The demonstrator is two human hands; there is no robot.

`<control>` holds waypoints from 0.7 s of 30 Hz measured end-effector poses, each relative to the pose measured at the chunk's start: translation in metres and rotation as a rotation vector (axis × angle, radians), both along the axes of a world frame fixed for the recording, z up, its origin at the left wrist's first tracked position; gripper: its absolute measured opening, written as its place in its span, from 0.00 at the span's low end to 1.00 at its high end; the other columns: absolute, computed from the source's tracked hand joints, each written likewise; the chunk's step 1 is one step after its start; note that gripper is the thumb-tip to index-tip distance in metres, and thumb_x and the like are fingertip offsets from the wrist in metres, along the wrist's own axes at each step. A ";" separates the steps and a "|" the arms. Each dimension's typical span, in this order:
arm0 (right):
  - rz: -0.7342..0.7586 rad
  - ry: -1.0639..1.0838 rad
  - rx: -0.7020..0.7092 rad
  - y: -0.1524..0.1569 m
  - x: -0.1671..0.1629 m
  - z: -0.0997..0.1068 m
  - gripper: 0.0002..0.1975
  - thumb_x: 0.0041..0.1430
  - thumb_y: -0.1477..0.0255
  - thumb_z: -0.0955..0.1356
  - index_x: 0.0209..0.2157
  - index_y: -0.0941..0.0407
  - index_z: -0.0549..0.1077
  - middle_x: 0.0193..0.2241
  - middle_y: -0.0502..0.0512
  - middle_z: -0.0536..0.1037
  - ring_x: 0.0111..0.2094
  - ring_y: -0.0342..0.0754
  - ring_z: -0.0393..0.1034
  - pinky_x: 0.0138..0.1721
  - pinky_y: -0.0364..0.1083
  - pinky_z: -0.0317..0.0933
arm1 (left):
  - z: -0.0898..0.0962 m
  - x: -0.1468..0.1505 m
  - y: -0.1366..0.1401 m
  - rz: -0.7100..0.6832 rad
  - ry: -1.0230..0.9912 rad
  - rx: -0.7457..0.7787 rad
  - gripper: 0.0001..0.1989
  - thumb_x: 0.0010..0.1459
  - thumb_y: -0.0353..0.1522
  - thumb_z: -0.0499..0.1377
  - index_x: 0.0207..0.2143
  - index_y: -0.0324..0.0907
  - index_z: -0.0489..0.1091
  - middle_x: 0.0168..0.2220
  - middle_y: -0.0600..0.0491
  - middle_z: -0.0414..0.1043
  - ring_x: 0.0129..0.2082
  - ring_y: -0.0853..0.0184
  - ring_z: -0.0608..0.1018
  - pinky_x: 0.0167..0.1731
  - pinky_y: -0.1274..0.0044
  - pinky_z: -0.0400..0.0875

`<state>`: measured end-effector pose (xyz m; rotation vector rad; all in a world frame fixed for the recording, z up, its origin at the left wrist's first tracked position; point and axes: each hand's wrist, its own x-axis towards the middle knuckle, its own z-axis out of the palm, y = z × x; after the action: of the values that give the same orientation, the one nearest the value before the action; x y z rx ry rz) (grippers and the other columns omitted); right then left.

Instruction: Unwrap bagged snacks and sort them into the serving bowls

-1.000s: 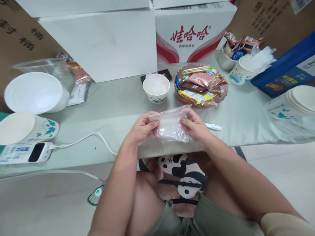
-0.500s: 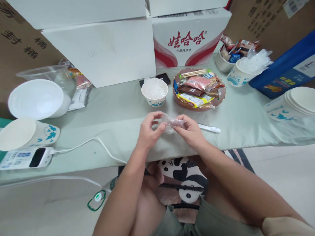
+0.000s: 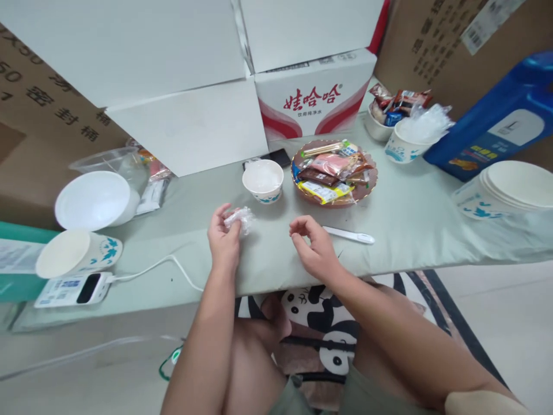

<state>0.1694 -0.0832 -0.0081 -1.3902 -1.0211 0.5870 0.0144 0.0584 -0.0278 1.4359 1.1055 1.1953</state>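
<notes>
A crumpled piece of clear plastic film (image 3: 242, 220) is pinched between the thumb and fingers of my left hand (image 3: 223, 239), low over the cloth. My right hand (image 3: 316, 249) is apart from it, fingers loosely curled, with a gap to the thumb and nothing visible in between. Just behind my left hand stands a white paper cup (image 3: 266, 197) with blue leaves, with what looks like clear plastic inside. A white plastic stick-like utensil (image 3: 352, 236) lies on the table beside my right hand. Behind it sits a scalloped brown bowl (image 3: 298, 187) heaped with packaged snacks.
White cartons (image 3: 190, 135) stand along the back. At right are a cup stuffed with clear plastic (image 3: 401, 151), a blue bottle (image 3: 479, 127) and stacked paper cups (image 3: 479, 202). At left lie white bowls (image 3: 93, 199), a tipped paper cup (image 3: 106, 253) and a cabled power bank (image 3: 93, 291).
My hands have moved apart. My right hand has let go of the plastic film, which is now bunched in my left hand alone. The camera view has shifted.
</notes>
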 end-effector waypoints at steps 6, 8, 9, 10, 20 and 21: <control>0.004 -0.122 0.067 -0.016 0.011 0.001 0.07 0.56 0.75 0.63 0.37 0.52 0.69 0.30 0.52 0.76 0.33 0.48 0.71 0.38 0.48 0.65 | 0.041 0.034 0.009 0.522 0.152 0.359 0.10 0.54 0.30 0.62 0.29 0.45 0.62 0.33 0.56 0.66 0.39 0.66 0.73 0.45 0.72 0.66; -0.007 -0.141 0.087 -0.020 0.017 0.000 0.08 0.56 0.75 0.63 0.37 0.52 0.69 0.30 0.52 0.76 0.33 0.48 0.71 0.38 0.48 0.65 | 0.064 0.054 0.023 0.425 0.221 0.479 0.08 0.57 0.30 0.61 0.30 0.45 0.63 0.35 0.55 0.65 0.46 0.63 0.71 0.49 0.70 0.64; -0.010 -0.149 0.096 -0.022 0.020 0.000 0.08 0.56 0.76 0.63 0.37 0.52 0.69 0.30 0.52 0.76 0.33 0.48 0.71 0.38 0.48 0.65 | 0.075 0.065 0.032 0.316 0.289 0.509 0.07 0.56 0.29 0.61 0.30 0.45 0.64 0.36 0.55 0.66 0.48 0.62 0.70 0.52 0.69 0.63; -0.013 -0.156 0.104 -0.023 0.024 0.001 0.08 0.56 0.76 0.63 0.37 0.52 0.69 0.30 0.52 0.76 0.33 0.48 0.71 0.38 0.48 0.65 | 0.084 0.076 0.041 0.230 0.376 0.530 0.06 0.55 0.27 0.61 0.31 0.44 0.66 0.37 0.54 0.66 0.48 0.61 0.69 0.53 0.68 0.63; -0.108 -0.155 0.092 -0.035 0.055 0.010 0.06 0.59 0.76 0.63 0.36 0.53 0.69 0.30 0.51 0.75 0.32 0.46 0.70 0.36 0.46 0.64 | 0.091 0.123 0.070 -0.640 1.455 0.165 0.21 0.54 0.46 0.57 0.34 0.39 0.79 0.41 0.40 0.80 0.47 0.46 0.79 0.49 0.66 0.68; -0.141 -0.169 0.122 -0.036 0.058 0.010 0.06 0.59 0.77 0.64 0.36 0.52 0.69 0.30 0.50 0.75 0.32 0.46 0.70 0.36 0.46 0.64 | 0.092 0.125 0.067 -0.696 1.536 0.176 0.23 0.54 0.47 0.57 0.38 0.37 0.79 0.45 0.38 0.80 0.48 0.46 0.79 0.50 0.67 0.69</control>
<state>0.2277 -0.1195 0.0023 -1.4075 -1.0646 0.3018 0.1394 0.1249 0.0638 2.6290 1.1682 -0.5415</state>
